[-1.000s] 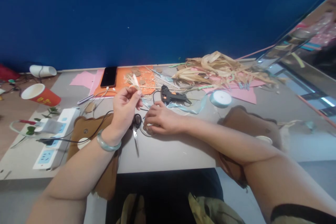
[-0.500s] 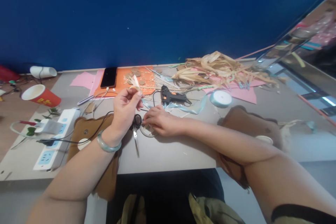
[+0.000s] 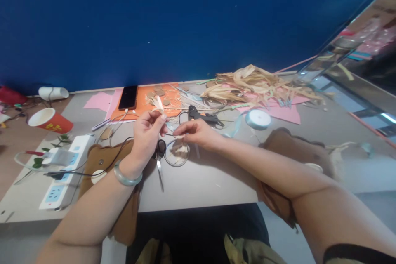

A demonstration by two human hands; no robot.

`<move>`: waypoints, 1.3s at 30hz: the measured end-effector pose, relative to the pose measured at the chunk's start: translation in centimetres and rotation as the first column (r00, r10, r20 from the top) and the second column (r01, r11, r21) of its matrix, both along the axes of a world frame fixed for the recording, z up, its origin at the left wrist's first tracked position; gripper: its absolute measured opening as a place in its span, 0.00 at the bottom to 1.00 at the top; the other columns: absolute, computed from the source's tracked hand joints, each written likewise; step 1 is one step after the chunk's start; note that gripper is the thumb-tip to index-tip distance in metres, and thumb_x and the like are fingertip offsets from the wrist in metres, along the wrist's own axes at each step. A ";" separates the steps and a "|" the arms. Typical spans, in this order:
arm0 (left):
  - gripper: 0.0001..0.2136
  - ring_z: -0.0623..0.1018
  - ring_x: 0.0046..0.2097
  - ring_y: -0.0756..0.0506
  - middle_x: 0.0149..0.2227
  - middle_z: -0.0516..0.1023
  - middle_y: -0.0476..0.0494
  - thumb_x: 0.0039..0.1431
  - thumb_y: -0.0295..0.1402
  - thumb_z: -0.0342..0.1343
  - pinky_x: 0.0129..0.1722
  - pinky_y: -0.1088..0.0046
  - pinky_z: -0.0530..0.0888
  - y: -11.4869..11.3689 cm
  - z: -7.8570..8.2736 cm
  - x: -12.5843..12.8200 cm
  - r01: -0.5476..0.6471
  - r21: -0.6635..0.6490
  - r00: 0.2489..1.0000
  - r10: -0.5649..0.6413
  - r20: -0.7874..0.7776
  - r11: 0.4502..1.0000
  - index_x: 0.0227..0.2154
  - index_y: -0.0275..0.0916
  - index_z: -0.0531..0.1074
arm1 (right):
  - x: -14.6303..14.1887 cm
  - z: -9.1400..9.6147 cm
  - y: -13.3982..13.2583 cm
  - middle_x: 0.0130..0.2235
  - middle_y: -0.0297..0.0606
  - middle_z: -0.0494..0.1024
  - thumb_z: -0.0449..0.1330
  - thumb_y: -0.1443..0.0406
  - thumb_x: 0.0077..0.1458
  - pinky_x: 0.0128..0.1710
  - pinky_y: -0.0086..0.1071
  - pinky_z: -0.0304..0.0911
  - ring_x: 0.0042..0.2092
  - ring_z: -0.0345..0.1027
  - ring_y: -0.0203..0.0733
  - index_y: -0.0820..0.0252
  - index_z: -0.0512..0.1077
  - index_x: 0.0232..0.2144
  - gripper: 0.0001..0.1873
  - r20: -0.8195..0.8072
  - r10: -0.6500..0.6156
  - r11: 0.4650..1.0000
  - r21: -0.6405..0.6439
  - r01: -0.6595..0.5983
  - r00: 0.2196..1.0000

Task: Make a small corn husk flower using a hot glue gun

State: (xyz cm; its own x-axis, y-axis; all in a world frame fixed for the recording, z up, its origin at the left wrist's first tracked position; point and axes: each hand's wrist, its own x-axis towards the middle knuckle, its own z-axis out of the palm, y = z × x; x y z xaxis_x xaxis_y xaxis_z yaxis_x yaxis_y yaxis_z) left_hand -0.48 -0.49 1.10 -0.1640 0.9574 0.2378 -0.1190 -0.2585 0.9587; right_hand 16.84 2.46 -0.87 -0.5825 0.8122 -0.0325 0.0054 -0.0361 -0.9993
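My left hand [image 3: 148,130] is closed in a pinch on a pale strip of corn husk [image 3: 159,103], which sticks up above the fingertips. Just to its right, my right hand [image 3: 201,133] has its thumb and fingertips pressed together over the table; whatever small thing they hold is too small to name. Below the right fingers lies a thin grey ring [image 3: 177,165] with pale scraps inside it. Black-handled scissors [image 3: 159,165] rest beside the ring, blades toward me. Behind my right hand sits a black glue gun [image 3: 201,116].
A blue ribbon spool [image 3: 258,119] and a heap of dried husks [image 3: 250,80] lie right and back. A phone [image 3: 128,97] rests by orange paper [image 3: 144,95]. A power strip [image 3: 64,177], red cup [image 3: 51,120] and brown cloth pieces [image 3: 95,159] are around my arms.
My right hand has lifted off the grey ring and moved up toward my left hand, uncovering the ring and scraps. My left hand keeps its pinch on the husk strip.
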 end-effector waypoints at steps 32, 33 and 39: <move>0.02 0.79 0.31 0.46 0.28 0.80 0.46 0.51 0.33 0.63 0.33 0.71 0.76 -2.3 -1.8 0.5 0.079 0.127 0.948 -0.036 -0.315 0.989 0.28 0.41 0.78 | 1.2 4.7 -2.9 0.27 0.35 0.77 0.63 0.62 0.52 0.30 0.29 0.63 0.28 0.65 0.33 0.62 0.76 0.26 0.08 -0.155 -0.304 0.847 0.407 0.341 0.940; 0.02 0.79 0.31 0.46 0.28 0.80 0.46 0.52 0.33 0.63 0.33 0.71 0.75 -2.4 -1.7 0.5 0.084 0.135 0.945 -0.036 -0.326 0.987 0.28 0.41 0.78 | 1.2 4.6 -2.9 0.27 0.35 0.77 0.63 0.62 0.52 0.30 0.29 0.63 0.29 0.66 0.33 0.62 0.76 0.27 0.08 -0.152 -0.301 0.844 0.416 0.337 0.941; 0.01 0.77 0.31 0.48 0.29 0.79 0.47 0.52 0.30 0.62 0.32 0.73 0.74 -2.4 -1.4 0.6 0.077 0.203 0.922 0.008 -0.388 0.976 0.27 0.41 0.77 | 1.3 4.6 -3.0 0.28 0.34 0.77 0.62 0.63 0.54 0.31 0.28 0.63 0.30 0.68 0.33 0.61 0.76 0.26 0.08 -0.152 -0.283 0.828 0.460 0.321 0.947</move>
